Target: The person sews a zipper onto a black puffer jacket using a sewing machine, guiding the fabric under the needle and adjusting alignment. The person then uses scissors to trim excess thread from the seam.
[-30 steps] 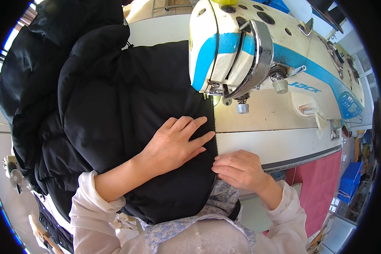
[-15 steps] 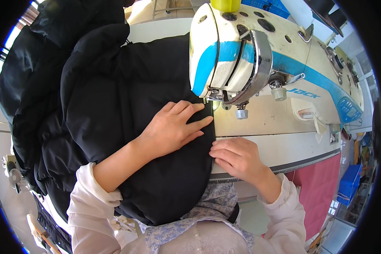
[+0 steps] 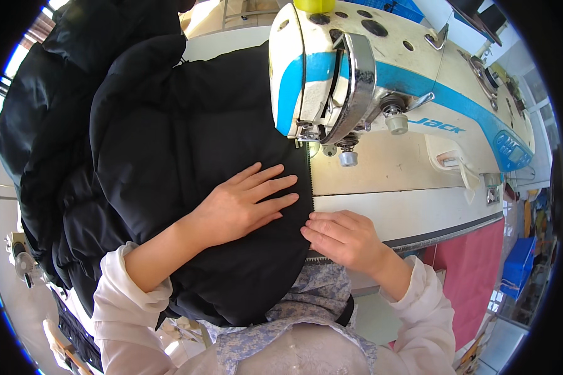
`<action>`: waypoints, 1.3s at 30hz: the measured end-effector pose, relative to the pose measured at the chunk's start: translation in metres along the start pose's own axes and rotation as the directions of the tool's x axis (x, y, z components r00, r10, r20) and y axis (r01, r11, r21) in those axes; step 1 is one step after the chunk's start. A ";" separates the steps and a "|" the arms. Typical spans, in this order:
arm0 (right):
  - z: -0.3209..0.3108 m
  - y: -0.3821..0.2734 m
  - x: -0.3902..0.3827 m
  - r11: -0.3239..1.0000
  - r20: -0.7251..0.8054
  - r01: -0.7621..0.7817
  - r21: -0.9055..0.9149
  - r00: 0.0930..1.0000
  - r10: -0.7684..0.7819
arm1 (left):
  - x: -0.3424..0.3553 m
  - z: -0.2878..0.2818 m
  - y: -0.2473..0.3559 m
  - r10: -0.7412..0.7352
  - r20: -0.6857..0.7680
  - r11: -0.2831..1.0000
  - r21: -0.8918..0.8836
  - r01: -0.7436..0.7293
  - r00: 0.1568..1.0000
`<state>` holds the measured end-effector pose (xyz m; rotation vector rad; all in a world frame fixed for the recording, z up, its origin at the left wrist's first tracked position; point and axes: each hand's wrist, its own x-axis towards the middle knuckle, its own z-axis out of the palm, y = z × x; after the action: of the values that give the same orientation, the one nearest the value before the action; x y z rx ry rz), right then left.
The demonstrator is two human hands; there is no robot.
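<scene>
My left hand [image 3: 244, 203] lies spread on a black padded garment [image 3: 144, 144], fingers pointing at the zipper tape [image 3: 309, 178] along the garment's right edge. That tape runs up under the needle area [image 3: 305, 136] of a white and blue sewing machine [image 3: 394, 78]. My right hand [image 3: 341, 237] pinches the zipper edge lower down, just right of my left hand, its fingertips on the tape. The stitching point is partly hidden by the machine head.
The machine bed [image 3: 381, 169] and white table with a ruler edge [image 3: 419, 237] stretch right. A pink cloth [image 3: 463, 281] hangs below, with a blue bin [image 3: 518, 265] beyond. A blue crate [image 3: 381, 7] is at the back; another machine [image 3: 20, 253] at far left.
My left hand slid up toward the needle, then came slightly back and left, fingers more spread. My right hand moved up along the zipper edge and slightly left.
</scene>
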<state>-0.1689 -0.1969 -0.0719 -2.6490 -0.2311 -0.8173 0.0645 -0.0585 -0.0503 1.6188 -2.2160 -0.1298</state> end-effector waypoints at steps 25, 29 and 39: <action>0.007 0.041 0.022 0.995 -0.012 -0.057 -0.080 0.998 0.056 | 0.028 -0.002 -0.057 0.013 -0.013 0.998 -0.054 -0.014 1.000; 0.011 0.048 0.028 0.991 -0.026 -0.107 -0.075 0.994 0.106 | 0.035 -0.004 -0.074 0.021 0.001 0.994 -0.109 -0.021 1.000; 0.019 -0.103 -0.062 -0.282 0.733 -0.714 0.641 0.461 0.500 | -0.044 -0.090 -0.031 -0.087 -0.226 0.978 0.167 0.126 0.970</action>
<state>-0.2359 -0.0977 -0.0925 -1.0891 0.5053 0.1101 0.1360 -0.0134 0.0121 1.7557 -2.0227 0.2170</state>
